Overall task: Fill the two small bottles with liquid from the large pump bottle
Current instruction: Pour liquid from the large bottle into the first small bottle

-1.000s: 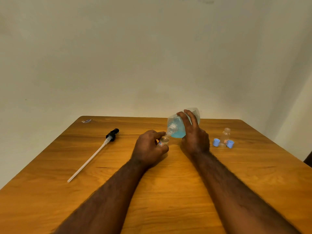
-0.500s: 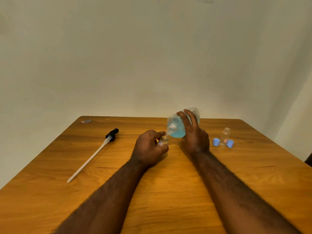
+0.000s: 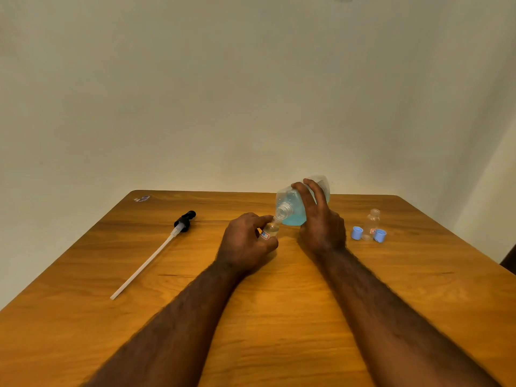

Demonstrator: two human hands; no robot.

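Tipped large bottle (image 3: 293, 210), part-full of blue liquid, meets small bottle (image 3: 270, 229).

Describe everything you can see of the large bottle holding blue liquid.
The large bottle is clear plastic, with no pump on it and its threaded neck open. It is tipped over, mouth aimed down-left at the mouth of the small bottle that the left hand holds. Blue liquid pools in its lower side. The right hand grips its body, fingers curled over the top.
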